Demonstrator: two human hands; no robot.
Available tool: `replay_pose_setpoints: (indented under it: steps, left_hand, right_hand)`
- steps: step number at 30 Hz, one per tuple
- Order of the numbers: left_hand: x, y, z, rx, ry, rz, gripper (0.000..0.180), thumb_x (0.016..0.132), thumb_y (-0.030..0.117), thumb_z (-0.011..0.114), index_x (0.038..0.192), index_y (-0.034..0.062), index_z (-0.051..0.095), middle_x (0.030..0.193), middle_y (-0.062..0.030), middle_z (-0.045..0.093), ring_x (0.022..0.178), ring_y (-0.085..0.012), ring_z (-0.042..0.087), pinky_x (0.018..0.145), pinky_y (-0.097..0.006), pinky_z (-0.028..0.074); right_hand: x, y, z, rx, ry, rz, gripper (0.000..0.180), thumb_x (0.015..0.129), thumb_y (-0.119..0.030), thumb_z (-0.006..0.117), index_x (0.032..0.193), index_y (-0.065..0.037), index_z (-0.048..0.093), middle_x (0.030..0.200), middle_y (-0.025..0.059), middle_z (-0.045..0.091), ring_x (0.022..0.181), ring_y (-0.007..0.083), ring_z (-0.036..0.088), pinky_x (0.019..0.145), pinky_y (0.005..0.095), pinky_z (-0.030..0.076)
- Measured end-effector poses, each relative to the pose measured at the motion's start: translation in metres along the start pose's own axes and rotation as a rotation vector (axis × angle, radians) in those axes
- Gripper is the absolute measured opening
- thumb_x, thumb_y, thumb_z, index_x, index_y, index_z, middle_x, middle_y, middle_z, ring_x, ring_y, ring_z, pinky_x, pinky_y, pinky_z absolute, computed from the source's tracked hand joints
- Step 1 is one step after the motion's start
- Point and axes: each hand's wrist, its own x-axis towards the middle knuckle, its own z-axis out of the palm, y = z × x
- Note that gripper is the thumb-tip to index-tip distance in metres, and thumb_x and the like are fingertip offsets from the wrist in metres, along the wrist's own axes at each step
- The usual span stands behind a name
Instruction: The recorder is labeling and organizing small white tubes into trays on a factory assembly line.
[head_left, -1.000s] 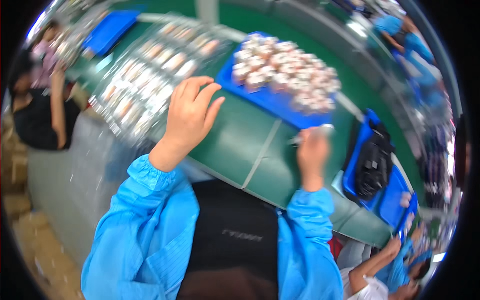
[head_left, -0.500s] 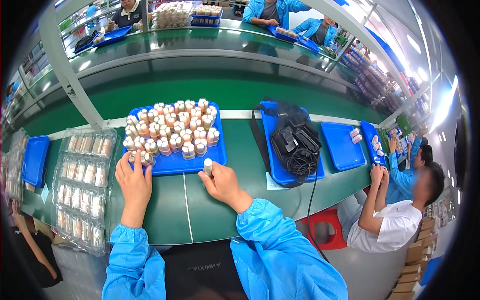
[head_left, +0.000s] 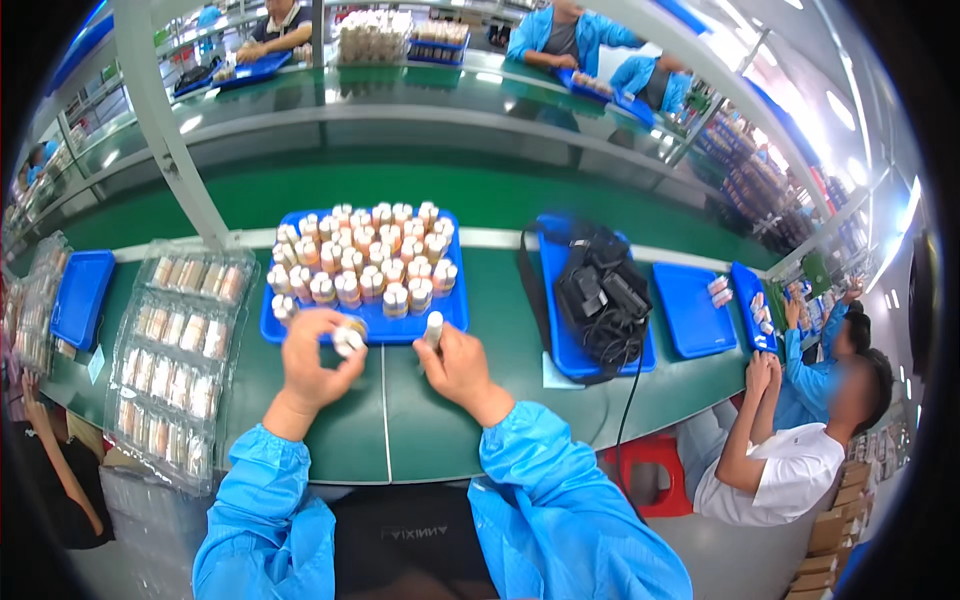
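Observation:
My left hand (head_left: 312,365) pinches a small round bundle of white-ended cylinders (head_left: 349,338), tilted at the front edge of a blue tray (head_left: 290,328). In that tray, many like bundles (head_left: 372,280) stand upright in rows, white ends up and pinkish-tan sides showing. My right hand (head_left: 462,375) is closed round a single slim white-topped cylinder (head_left: 434,328), held upright just before the tray's front right side. The lower part of that cylinder is hidden in my fingers. Both hands are above the green table (head_left: 345,440).
Clear plastic blister trays (head_left: 185,345) filled with cylinders lie at the left, beside an empty blue tray (head_left: 82,300). To the right, a blue tray holds a black bag with cables (head_left: 600,300). Another blue tray (head_left: 690,320) follows, near a seated person (head_left: 790,460).
My left hand has lifted a bundle from the tray's front left corner and moved right and toward me. The right hand still holds its cylinder. The whole view has shifted slightly.

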Motion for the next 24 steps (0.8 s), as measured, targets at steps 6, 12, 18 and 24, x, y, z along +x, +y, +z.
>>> replay_pose_setpoints:
  steps: [6,12,18,24]
  left_hand:
    - [-0.017,0.002,0.037,-0.119,-0.130,-0.043,0.044,0.063,0.010,0.081,0.097,0.0033,0.053,0.090,-0.0115,0.062,0.077,-0.0284,0.063,0.068,-0.036,0.051]
    - [-0.024,0.004,0.036,-0.124,-0.132,-0.107,0.041,0.066,0.008,0.078,0.100,0.0030,0.057,0.091,-0.0132,0.062,0.079,-0.0296,0.062,0.070,-0.036,0.051]
    - [-0.017,0.005,0.045,0.013,-0.088,0.029,0.040,0.074,0.010,0.073,0.110,-0.0007,0.058,0.098,-0.0174,0.062,0.086,-0.0355,0.063,0.077,-0.039,0.051]
    - [-0.029,-0.006,0.046,0.027,-0.125,-0.032,0.035,0.085,0.017,0.065,0.113,-0.0022,0.058,0.101,-0.0195,0.063,0.088,-0.0365,0.064,0.079,-0.039,0.051]
  right_hand:
    - [-0.006,-0.001,0.005,-0.036,0.033,-0.013,0.026,0.088,-0.023,0.067,0.082,-0.002,0.052,0.066,0.0181,0.058,0.059,0.0397,0.059,0.051,0.0467,0.046]
    - [-0.006,-0.004,0.002,0.008,0.057,-0.090,0.021,0.090,-0.021,0.065,0.090,-0.002,0.054,0.071,0.0166,0.060,0.065,0.0373,0.062,0.056,0.0462,0.048]
    - [-0.004,0.000,0.002,0.023,0.083,-0.137,0.021,0.090,-0.020,0.064,0.092,-0.002,0.053,0.074,0.0171,0.061,0.067,0.0372,0.063,0.058,0.0461,0.049]
    - [-0.004,0.006,0.010,0.076,0.131,-0.133,0.022,0.089,-0.022,0.065,0.089,-0.003,0.055,0.074,0.0160,0.061,0.066,0.0369,0.063,0.058,0.0459,0.049]
